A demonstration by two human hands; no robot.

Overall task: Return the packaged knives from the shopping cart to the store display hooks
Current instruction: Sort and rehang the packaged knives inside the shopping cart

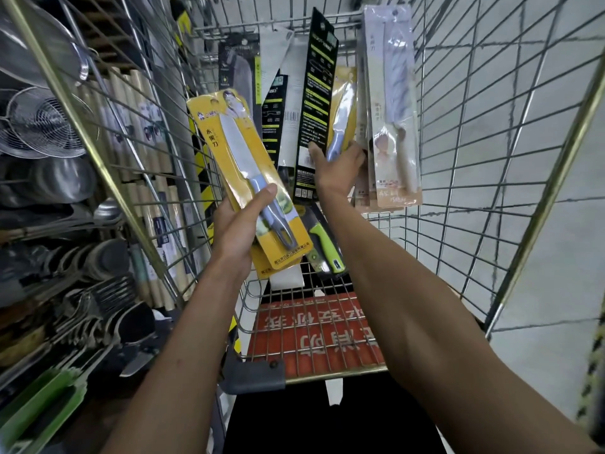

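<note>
where wire shopping cart (327,376) fills view from above, shelf of steel strainers and ladles (42,122) runs along left, outside it. inside cart, right hand (339,172) grips fan of upright knife packs: black pack (319,93), pale pack (397,109), small yellow pack (343,93) between them. left hand (242,224) holds yellow knife pack (229,149) tilted over cart, thumb across blue handle, fingers curled behind. green-handled knife pack (322,247) lies low in cart beneath.

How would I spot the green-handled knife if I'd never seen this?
Look into the wire cart. Just under the yellow pack in the left hand lies a knife. It alone has a bright green handle.
</note>
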